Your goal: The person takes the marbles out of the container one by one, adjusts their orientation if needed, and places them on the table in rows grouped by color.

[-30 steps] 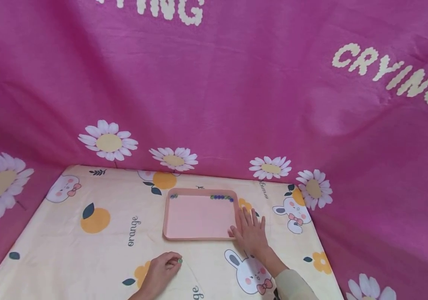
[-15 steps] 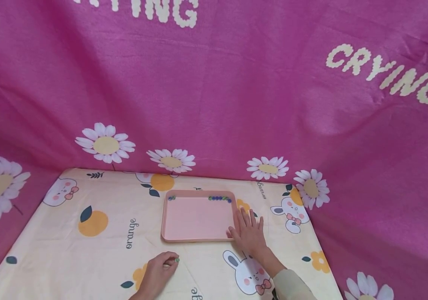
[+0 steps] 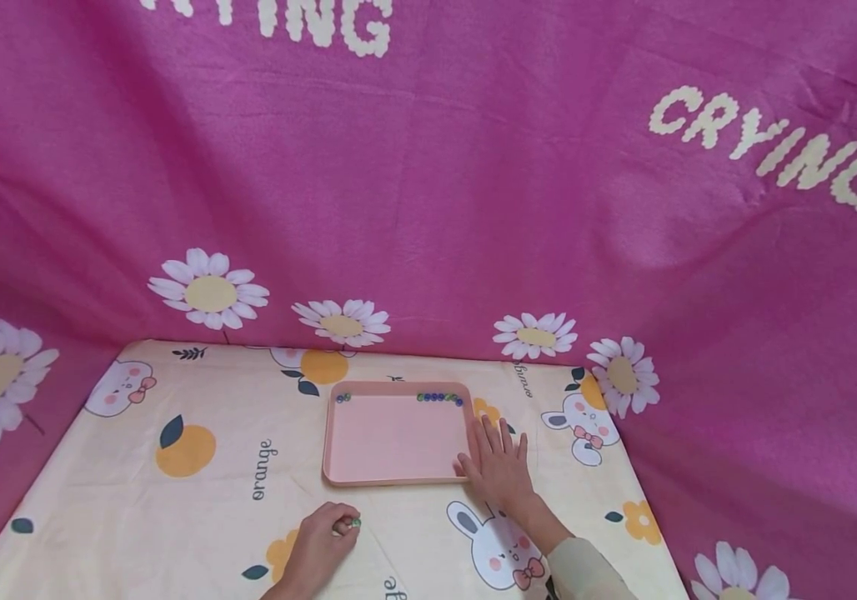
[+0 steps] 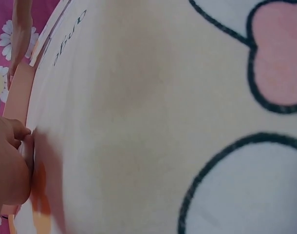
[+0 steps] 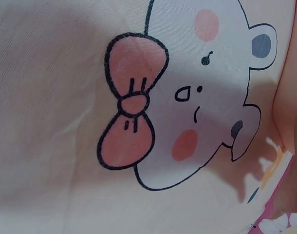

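Note:
A small green marble (image 3: 356,522) is pinched between the thumb and fingertips of my left hand (image 3: 321,542), in front of the pink tray (image 3: 398,481). My right hand (image 3: 502,468) lies with spread, straight fingers against the tray's right side, near its front corner. Inside the tray, a row of several blue and green marbles (image 3: 439,397) runs along the far wall to the right corner. Two more marbles (image 3: 343,398) sit in the far left corner. The left wrist view catches my left hand (image 4: 11,163) at its edge, the marble hidden there.
A cream cloth (image 3: 203,533) printed with oranges, rabbits and flowers covers the table. Behind and on both sides hangs a magenta curtain (image 3: 428,183) with daisies and lettering. In the right wrist view, the tray's side (image 5: 286,92) shows at the right edge.
The head view has shifted slightly, so the tray appears a little lower and further left. Both hands hold nearly the same places, and the marble stays in my left fingertips.

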### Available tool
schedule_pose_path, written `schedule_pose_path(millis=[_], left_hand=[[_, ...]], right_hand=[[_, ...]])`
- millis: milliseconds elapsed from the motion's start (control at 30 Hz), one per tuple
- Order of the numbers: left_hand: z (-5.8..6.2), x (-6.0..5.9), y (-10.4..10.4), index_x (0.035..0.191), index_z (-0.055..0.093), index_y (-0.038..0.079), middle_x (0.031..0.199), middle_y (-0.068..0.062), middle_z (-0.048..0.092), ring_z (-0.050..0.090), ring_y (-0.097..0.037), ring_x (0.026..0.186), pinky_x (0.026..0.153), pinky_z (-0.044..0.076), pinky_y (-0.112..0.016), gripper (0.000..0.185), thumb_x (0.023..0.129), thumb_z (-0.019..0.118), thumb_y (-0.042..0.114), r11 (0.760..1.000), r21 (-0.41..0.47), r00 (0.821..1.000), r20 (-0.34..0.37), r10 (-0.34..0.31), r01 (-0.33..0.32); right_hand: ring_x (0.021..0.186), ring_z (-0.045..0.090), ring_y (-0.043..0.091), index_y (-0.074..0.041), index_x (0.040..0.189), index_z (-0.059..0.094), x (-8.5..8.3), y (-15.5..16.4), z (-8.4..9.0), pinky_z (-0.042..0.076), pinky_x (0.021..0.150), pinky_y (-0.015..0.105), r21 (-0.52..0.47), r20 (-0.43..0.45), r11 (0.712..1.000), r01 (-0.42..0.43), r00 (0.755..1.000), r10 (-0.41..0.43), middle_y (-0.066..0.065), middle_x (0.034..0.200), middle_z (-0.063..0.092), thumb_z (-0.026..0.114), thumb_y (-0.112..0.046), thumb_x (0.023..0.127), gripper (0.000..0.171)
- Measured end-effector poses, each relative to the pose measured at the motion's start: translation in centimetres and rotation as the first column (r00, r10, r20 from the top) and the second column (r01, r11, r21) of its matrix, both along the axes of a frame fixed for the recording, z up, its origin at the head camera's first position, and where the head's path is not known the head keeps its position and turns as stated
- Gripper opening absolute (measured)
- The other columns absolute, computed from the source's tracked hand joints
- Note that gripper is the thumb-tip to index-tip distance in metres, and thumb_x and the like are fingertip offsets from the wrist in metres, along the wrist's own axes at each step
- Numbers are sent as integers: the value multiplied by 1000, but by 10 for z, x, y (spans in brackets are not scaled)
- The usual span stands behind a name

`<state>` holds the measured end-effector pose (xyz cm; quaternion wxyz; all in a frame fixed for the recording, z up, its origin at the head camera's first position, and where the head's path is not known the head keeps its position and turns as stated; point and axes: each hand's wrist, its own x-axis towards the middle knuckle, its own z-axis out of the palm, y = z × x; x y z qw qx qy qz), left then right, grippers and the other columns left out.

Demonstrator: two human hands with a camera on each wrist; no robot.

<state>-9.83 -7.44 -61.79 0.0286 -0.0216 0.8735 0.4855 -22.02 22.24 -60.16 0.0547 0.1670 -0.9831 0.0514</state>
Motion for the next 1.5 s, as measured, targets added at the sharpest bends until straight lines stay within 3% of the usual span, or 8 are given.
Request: schedule_pose_path(millis=[433,533,633,833,1000,1167,1300,1500], left_hand=[[3,-2,4,107,71,9,93,4,58,57,-9,77,63,50,-23,24,85,76,2,1000,-5,995,94,18,-18],[3,-3,4,111,70,7,96,2,58,57,-10,76,63,51,-23,27,84,76,3,999,18,996,87,27,-29],[4,-4,4,112,70,6,98,1,59,56,-9,75,63,51,-23,29,84,77,4,998,35,998,39,43,-45],[13,-13,4,109,70,7,93,3,62,57,-6,74,64,52,-22,26,84,77,5,995,85,990,-128,60,-50],[28,-30,7,115,68,2,96,-3,68,65,-9,81,70,57,-22,27,89,73,5,976,218,987,-161,20,15],[39,-54,19,117,69,2,106,-12,71,69,-15,90,77,56,-21,26,91,71,7,956,286,983,-186,-10,63],[44,-74,30,117,70,6,109,-13,71,68,-16,93,78,56,-21,24,93,70,10,943,325,984,-180,-18,77],[45,-108,40,120,71,4,109,-12,72,67,-17,93,79,57,-26,26,95,69,10,953,301,990,-141,-2,45]], right_hand=[[146,19,46,-7,157,31,2,1,0,13,110,74,-16,20,1000,0,1000,0,17,160,30,46,-51,99,74],[146,19,46,-8,157,30,2,1,0,13,110,73,-11,16,1000,-8,1000,9,16,160,29,45,-52,100,74],[146,19,46,-8,157,30,1,1,0,12,110,73,-6,13,1000,-14,1000,14,16,161,28,45,-52,100,74],[146,20,46,-8,157,30,-1,0,0,13,110,73,3,8,1000,-14,1000,14,15,161,28,46,-51,99,74],[145,21,47,-7,156,32,-2,1,0,13,110,74,-22,-1,1000,-19,1000,19,16,160,30,47,-50,99,73],[145,20,48,-8,157,31,0,4,-1,13,109,75,-34,5,999,-9,1000,10,17,160,30,48,-49,100,72],[145,21,48,-7,156,32,1,5,-1,14,109,75,-25,1,1000,-14,1000,14,17,160,30,48,-49,100,72],[145,20,48,-7,157,31,0,2,-1,13,109,75,-32,10,999,-24,1000,25,17,160,29,46,-50,100,72]])
